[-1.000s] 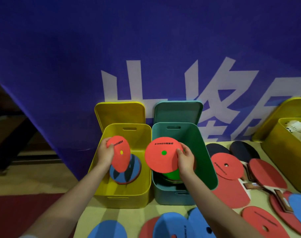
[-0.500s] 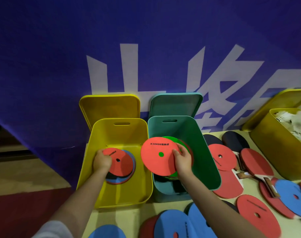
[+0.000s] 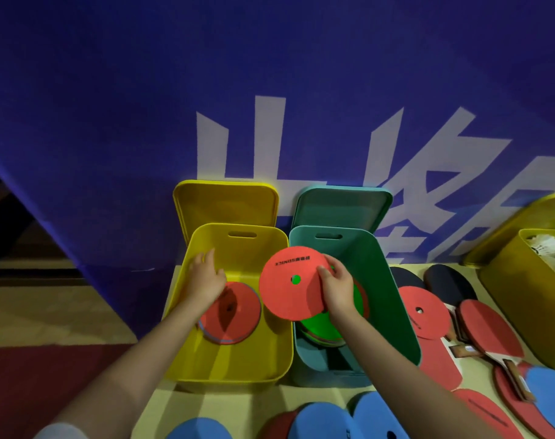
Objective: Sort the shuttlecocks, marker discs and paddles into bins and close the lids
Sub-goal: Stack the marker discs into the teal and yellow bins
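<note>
Your right hand [image 3: 337, 288] pinches the red marker disc [image 3: 293, 282] by its right edge, tilted over the gap between bins; it looks thin, light and floppy, so keep your hold at the rim and lay it flat. Your left hand [image 3: 204, 277] hangs empty with relaxed fingers inside the yellow bin [image 3: 238, 372], just above its red-and-blue disc stack [image 3: 230, 315]. The teal bin [image 3: 387, 296] holds green and red discs, both lids stand up behind, and shuttlecocks [image 3: 551, 248] fill the far-right bin [image 3: 523, 305].
</note>
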The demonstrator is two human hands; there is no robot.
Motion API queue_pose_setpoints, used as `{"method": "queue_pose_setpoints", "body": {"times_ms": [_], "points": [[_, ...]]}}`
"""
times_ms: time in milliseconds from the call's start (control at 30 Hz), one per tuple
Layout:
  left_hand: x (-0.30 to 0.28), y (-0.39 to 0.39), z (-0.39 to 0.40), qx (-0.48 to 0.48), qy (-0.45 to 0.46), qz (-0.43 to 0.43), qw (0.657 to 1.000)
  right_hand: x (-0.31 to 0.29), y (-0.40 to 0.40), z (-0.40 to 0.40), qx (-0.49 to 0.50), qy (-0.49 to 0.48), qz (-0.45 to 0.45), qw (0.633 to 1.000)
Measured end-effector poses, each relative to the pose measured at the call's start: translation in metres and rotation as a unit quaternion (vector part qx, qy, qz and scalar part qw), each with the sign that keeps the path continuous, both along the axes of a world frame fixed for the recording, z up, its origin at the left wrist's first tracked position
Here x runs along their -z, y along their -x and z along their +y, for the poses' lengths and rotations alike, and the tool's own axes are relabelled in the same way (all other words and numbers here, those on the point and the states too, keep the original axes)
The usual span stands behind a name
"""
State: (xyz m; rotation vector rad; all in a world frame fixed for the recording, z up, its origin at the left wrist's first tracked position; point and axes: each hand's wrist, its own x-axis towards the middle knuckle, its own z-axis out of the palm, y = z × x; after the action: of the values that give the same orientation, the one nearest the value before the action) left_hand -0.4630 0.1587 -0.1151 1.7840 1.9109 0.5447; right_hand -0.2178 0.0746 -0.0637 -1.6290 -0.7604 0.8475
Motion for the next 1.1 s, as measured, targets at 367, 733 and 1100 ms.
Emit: {"method": "queue_pose_setpoints", "body": {"times_ms": [367,733,1100], "points": [[-0.028,0.058,-0.029,0.012,-0.033,-0.021,0.999,0.009,0.086,0.052,-0.223,0.046,-0.178,0.957],[-0.009,0.060,-0.034,-0.022,-0.052,-0.034,0.998,0.075,0.128,0.076,-0.206,0.157,-0.117,0.959],[-0.004,0.063,-0.029,-0.029,-0.063,-0.062,0.996,0.115,0.135,0.075,-0.283,0.317,-0.321,0.846]]}}
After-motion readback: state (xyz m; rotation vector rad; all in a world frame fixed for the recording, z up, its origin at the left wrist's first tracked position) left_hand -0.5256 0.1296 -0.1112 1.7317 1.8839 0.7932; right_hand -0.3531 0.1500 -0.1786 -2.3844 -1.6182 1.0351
